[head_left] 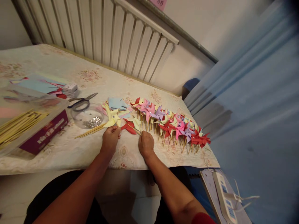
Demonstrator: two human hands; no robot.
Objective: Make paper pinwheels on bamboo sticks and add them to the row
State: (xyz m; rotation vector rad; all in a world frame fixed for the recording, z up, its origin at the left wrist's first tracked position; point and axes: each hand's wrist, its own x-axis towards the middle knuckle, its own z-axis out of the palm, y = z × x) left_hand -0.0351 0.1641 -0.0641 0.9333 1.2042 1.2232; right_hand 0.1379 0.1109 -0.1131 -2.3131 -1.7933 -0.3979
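Right of one clear bowl (87, 117), near the worktop (70, 152) front edge, the left hand (110, 139) holds one yellow pinwheel (113, 117) in a narrow grip. The right hand (146, 144) pinches one pale pinwheel (135, 122) by its stick. Open worktop lies before the bowl.

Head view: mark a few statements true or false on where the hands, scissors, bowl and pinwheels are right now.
1. The left hand touches a yellow pinwheel. True.
2. The right hand holds the scissors. False: they lie on the table by the clear bowl, with no hand on them.
3. A row of pinwheels lies to the right of the right hand. True.
4. The clear bowl is empty. False: small silvery bits lie in it.
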